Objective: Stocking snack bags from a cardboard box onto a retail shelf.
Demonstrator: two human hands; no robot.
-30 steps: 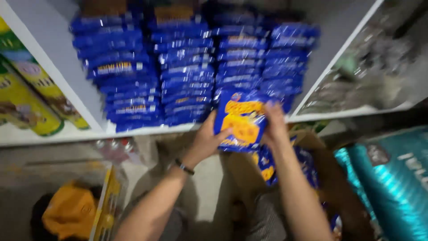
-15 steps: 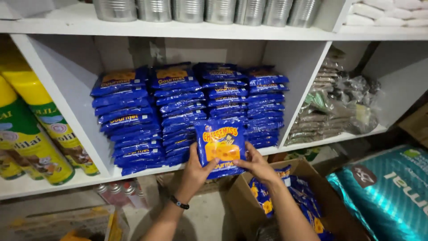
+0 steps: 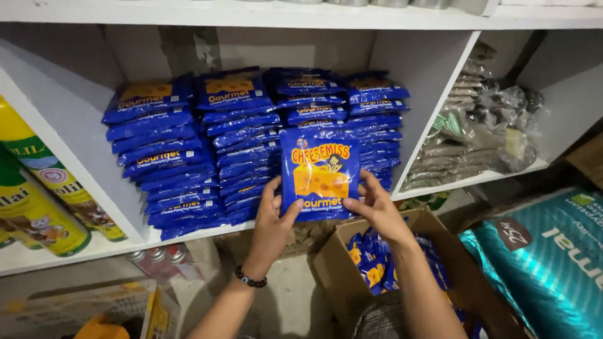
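Blue packet (image 3: 319, 179) between both hands (image 3: 326, 210)

The glossy blue plastic sachet (image 3: 320, 176) bears a yellow-orange cheese wedge; at three o'clock, a teal, seemingly striped sack (image 3: 553, 263).

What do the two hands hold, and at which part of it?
A blue packet, held by its lower corners: left hand at the bottom left, right hand at the bottom right.

packet (image 3: 319, 181): held up before shelf stacks (image 3: 251, 141)
box (image 3: 402, 263): below shelf, right of left hand (image 3: 271, 225)
cans (image 3: 38, 194): far left
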